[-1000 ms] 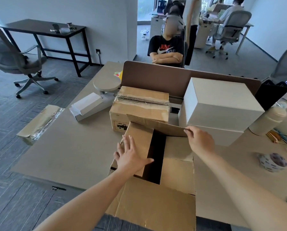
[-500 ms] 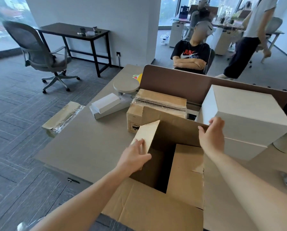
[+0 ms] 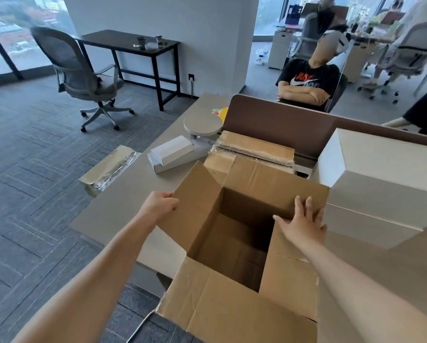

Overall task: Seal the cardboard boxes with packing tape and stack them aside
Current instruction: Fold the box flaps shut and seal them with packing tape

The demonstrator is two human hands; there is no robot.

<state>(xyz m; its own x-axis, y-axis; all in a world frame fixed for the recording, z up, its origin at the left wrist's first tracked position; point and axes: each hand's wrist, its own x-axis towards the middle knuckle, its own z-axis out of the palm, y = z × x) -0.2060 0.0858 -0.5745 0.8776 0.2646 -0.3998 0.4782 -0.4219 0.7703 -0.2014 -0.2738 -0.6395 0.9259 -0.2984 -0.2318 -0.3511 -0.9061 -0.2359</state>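
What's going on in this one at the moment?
A person at a desk is working on a large open cardboard box. The left hand grips the edge of its left flap, and the right hand rests with straight fingers at the far right corner. The flaps are open and untaped. A smaller taped box sits behind it.

The left hand (image 3: 161, 204) hides its fingertips behind the open box (image 3: 234, 315) flap; the white box (image 3: 385, 174) runs off the right edge.
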